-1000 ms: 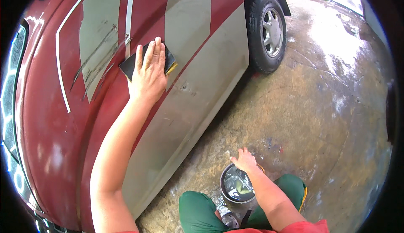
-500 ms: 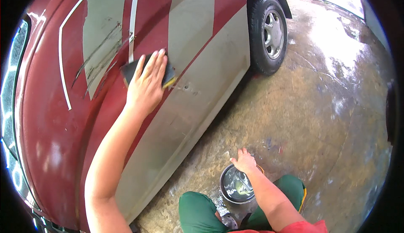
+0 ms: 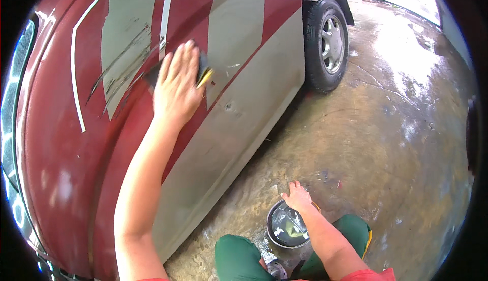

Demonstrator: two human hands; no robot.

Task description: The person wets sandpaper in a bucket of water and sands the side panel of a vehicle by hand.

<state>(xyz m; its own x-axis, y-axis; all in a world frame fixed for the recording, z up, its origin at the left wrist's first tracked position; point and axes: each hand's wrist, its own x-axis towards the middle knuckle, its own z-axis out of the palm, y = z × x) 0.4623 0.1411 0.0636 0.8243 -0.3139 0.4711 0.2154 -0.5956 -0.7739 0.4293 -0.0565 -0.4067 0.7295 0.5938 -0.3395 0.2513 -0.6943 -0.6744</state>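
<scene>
Dark pad (image 3: 202, 63) with a yellow edge is on the red part of the car side (image 3: 127, 141), well up from the panel's lower edge. It's between the scratched grey patch (image 3: 131, 52) on the left and a grey stripe (image 3: 236, 22) on the right, yellow edge poking out right at that stripe's border. My left grip (image 3: 175, 87) is laid flat over it, fingers pretty much straight, so I'm pressing it and not clenched around it. Can't tell if my thumb hooks the edge, that bit's hidden.

As for doing this well, I'd say even pressure is the whole trick: share it between the palm and all the fingers, because fingertips alone would probably dig grooves. The yellow edge looks a bit angled to me, so I'd want it lying flush. Short strokes, and I'd go easy where red meets grey, since a border like that likely catches.

My right grip (image 3: 298, 198) is released, fingers fanned out over the far rim of the bucket (image 3: 269, 227); no idea if it touches. The bucket's on the shiny floor (image 3: 356, 179), with liquid inside. Regular dips would probably keep the pad from clogging.
</scene>
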